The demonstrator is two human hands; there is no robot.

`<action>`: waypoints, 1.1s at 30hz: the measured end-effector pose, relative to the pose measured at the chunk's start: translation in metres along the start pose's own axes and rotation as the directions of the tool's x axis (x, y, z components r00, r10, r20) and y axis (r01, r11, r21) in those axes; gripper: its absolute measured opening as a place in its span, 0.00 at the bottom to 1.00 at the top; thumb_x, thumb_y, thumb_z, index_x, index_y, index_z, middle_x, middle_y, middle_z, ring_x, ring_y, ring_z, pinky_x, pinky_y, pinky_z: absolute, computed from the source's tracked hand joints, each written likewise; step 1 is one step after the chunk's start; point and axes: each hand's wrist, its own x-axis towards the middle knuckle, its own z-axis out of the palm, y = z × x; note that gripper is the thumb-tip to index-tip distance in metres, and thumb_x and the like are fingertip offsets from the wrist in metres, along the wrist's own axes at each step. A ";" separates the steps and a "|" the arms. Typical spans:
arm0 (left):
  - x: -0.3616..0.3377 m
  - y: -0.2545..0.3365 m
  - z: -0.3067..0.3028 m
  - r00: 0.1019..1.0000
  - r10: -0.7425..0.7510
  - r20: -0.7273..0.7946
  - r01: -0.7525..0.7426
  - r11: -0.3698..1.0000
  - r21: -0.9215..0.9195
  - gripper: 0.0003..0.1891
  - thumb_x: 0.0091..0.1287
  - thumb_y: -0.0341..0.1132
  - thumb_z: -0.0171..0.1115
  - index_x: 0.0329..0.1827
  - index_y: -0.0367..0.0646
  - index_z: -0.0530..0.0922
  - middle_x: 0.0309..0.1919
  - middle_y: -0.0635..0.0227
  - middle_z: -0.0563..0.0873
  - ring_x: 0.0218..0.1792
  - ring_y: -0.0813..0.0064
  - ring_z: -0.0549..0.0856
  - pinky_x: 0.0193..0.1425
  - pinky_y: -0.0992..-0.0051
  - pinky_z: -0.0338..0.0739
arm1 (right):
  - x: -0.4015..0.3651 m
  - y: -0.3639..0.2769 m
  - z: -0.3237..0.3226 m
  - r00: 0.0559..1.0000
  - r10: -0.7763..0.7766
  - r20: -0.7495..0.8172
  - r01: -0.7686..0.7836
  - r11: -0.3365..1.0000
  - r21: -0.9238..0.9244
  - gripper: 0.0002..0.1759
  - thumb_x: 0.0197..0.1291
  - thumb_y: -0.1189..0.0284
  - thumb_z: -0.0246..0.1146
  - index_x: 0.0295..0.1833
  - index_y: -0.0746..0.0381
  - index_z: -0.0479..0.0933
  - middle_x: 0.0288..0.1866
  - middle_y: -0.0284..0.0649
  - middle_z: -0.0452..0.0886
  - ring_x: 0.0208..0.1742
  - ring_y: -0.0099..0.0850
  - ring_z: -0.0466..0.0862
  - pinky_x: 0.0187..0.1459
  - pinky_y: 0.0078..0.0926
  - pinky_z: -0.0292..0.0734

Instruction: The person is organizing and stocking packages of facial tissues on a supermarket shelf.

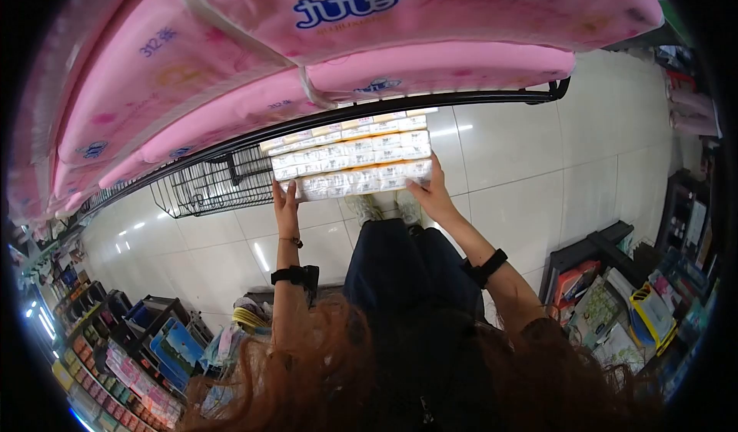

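Note:
A wide stack of white tissue packs (350, 157) with orange edging, bundled in shiny clear wrap, is held level in front of my legs. My left hand (286, 207) grips its left end, thumb laid over the near edge. At the opposite end my right hand (432, 191) clasps the near right corner, fingers along the side. The far side of the bundle passes beneath the black shelf rail (430, 100), so what supports it there is hidden.
Large pink tissue packages (461, 5) lie on the upper shelf, close to the camera. A black wire basket shelf (219, 182) is left of the bundle. Racks of goods (146, 340) stand behind me on the left; a black bin of books (607, 301) is at right. Pale tiles (523, 147) cover the floor.

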 end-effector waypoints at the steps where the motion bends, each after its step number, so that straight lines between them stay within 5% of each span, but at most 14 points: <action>1: 0.001 -0.004 0.000 0.994 0.110 0.027 -0.110 0.994 -0.021 0.39 0.64 0.38 0.59 0.72 0.43 0.43 0.64 0.60 0.63 0.58 0.74 0.71 0.57 0.72 0.69 | -0.001 -0.003 -0.001 1.000 0.004 -0.001 -0.004 1.000 -0.001 0.43 0.59 0.71 0.59 0.71 0.64 0.39 0.57 0.56 0.57 0.56 0.43 0.66 0.51 0.30 0.73; 11: -0.001 0.000 0.004 0.997 0.074 -0.009 -0.074 0.994 -0.074 0.36 0.64 0.33 0.60 0.70 0.41 0.48 0.56 0.64 0.71 0.51 0.78 0.75 0.51 0.79 0.71 | 0.001 -0.012 -0.009 0.999 -0.037 -0.025 0.034 0.993 -0.116 0.38 0.60 0.65 0.58 0.69 0.66 0.48 0.54 0.55 0.65 0.50 0.43 0.75 0.49 0.30 0.74; 17: -0.004 0.010 0.006 0.997 0.018 -0.074 -0.021 0.999 -0.033 0.28 0.62 0.32 0.63 0.61 0.35 0.60 0.50 0.66 0.75 0.47 0.79 0.75 0.50 0.80 0.72 | -0.005 -0.034 -0.014 1.000 0.007 -0.020 -0.011 0.972 -0.235 0.38 0.60 0.62 0.59 0.68 0.67 0.50 0.53 0.54 0.68 0.48 0.41 0.78 0.47 0.29 0.76; 25: 0.001 0.005 0.004 0.999 0.025 -0.048 -0.027 0.998 -0.054 0.32 0.60 0.33 0.64 0.64 0.35 0.58 0.48 0.67 0.76 0.46 0.80 0.75 0.48 0.81 0.72 | -0.006 -0.034 -0.013 0.998 -0.034 -0.051 0.022 0.973 -0.228 0.39 0.58 0.57 0.59 0.67 0.69 0.53 0.56 0.55 0.67 0.50 0.44 0.77 0.49 0.34 0.74; 27: -0.009 0.019 0.012 0.990 -0.073 -0.117 0.068 0.997 -0.047 0.31 0.61 0.34 0.64 0.64 0.36 0.59 0.48 0.68 0.77 0.45 0.81 0.76 0.46 0.82 0.71 | -0.009 -0.028 -0.011 0.988 0.059 -0.145 -0.121 0.874 -0.471 0.40 0.57 0.56 0.61 0.65 0.72 0.55 0.57 0.56 0.67 0.56 0.44 0.72 0.55 0.35 0.69; 30: -0.004 0.011 0.006 0.996 -0.045 -0.075 0.043 0.999 -0.026 0.30 0.60 0.36 0.64 0.62 0.37 0.61 0.46 0.68 0.77 0.44 0.81 0.77 0.45 0.83 0.72 | 0.000 -0.024 -0.018 1.000 0.019 0.015 -0.015 0.977 -0.213 0.43 0.55 0.55 0.61 0.65 0.75 0.54 0.60 0.60 0.66 0.62 0.46 0.67 0.61 0.35 0.63; 33: -0.005 0.011 0.005 0.991 -0.101 -0.089 0.104 0.994 0.023 0.29 0.61 0.36 0.64 0.62 0.39 0.61 0.48 0.69 0.76 0.47 0.79 0.76 0.47 0.80 0.71 | -0.001 -0.011 -0.010 1.000 0.004 -0.021 -0.004 1.000 -0.011 0.45 0.56 0.54 0.60 0.65 0.77 0.52 0.61 0.63 0.64 0.64 0.47 0.65 0.63 0.32 0.59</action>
